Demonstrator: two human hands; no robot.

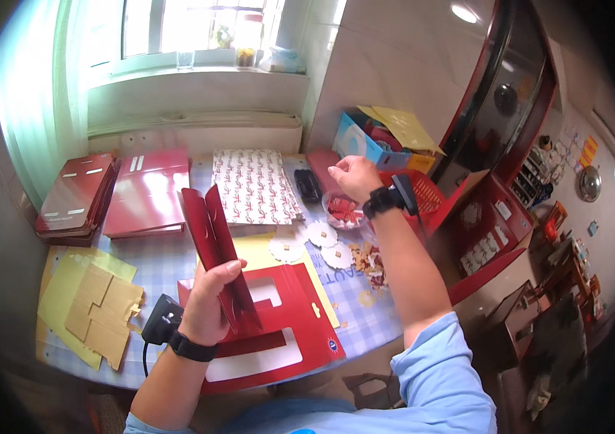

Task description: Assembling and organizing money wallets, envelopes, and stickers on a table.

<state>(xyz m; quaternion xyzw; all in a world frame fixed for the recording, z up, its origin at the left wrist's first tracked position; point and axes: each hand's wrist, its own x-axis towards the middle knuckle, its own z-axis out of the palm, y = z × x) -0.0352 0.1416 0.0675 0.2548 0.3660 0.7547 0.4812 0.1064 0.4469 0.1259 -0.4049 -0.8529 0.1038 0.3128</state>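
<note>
My left hand (210, 304) is wrapped round the lower end of a folded glossy red cardboard piece (210, 239), holding it upright and tilted. Below that hand a flat red cardboard sheet (315, 318) with white-showing cut-outs lies on the table. My right hand (357, 177) is raised above a clear round tub (333, 202) of small red pieces. Its fingers are pinched together, and whatever they may hold is too small to make out. White scalloped discs (322, 233) with small brown squares lie near the tub, beside a heap of paper scraps (369, 264).
Stacks of red cardboard (150, 189) and a red-and-white patterned stack (249, 184) line the back of the checked table (358, 318). Brown cardboard pieces (105, 311) lie at left. At back right stand a blue box (362, 141) and a red basket (423, 192); an open red carton (492, 224) stands beyond.
</note>
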